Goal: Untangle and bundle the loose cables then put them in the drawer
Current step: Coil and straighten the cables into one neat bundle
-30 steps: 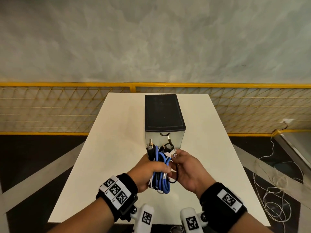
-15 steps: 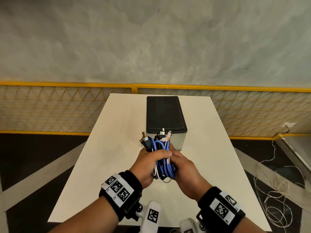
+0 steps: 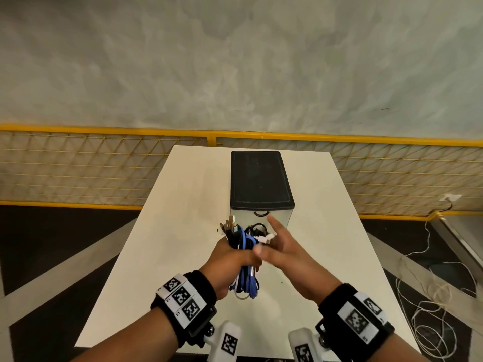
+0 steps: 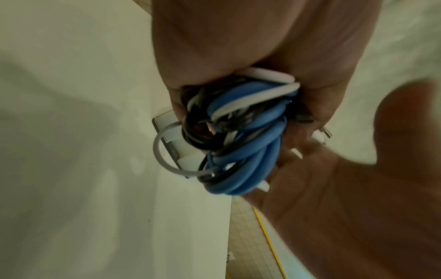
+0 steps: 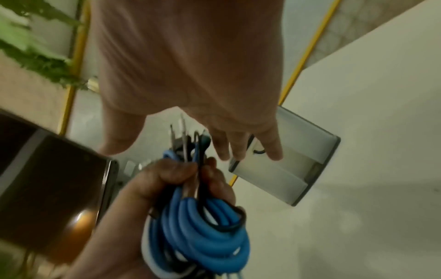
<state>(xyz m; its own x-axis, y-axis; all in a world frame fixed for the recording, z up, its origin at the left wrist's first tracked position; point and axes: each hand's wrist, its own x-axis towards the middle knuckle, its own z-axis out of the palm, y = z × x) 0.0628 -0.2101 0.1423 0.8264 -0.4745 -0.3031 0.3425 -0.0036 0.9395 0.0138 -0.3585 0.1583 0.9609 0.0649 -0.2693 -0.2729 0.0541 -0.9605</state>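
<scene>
The left hand [image 3: 230, 259] hides the middle of the coiled blue, black and white cable bundle [image 3: 245, 257]; the right hand [image 4: 358, 188] is motion-blurred in the left wrist view.

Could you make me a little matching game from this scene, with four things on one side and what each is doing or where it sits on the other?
Things:
1. left hand
2. right hand
3. cable bundle
4. drawer unit

States or places:
a. stands on the white table, black top, its drawers closed
b. fingers straight, reaching toward the drawer front
c. blue, black and white loops held together, plugs sticking out on top
d. fingers curled tightly round the cables

Pairs: 1-d, 2-b, 3-c, 4-a
</scene>
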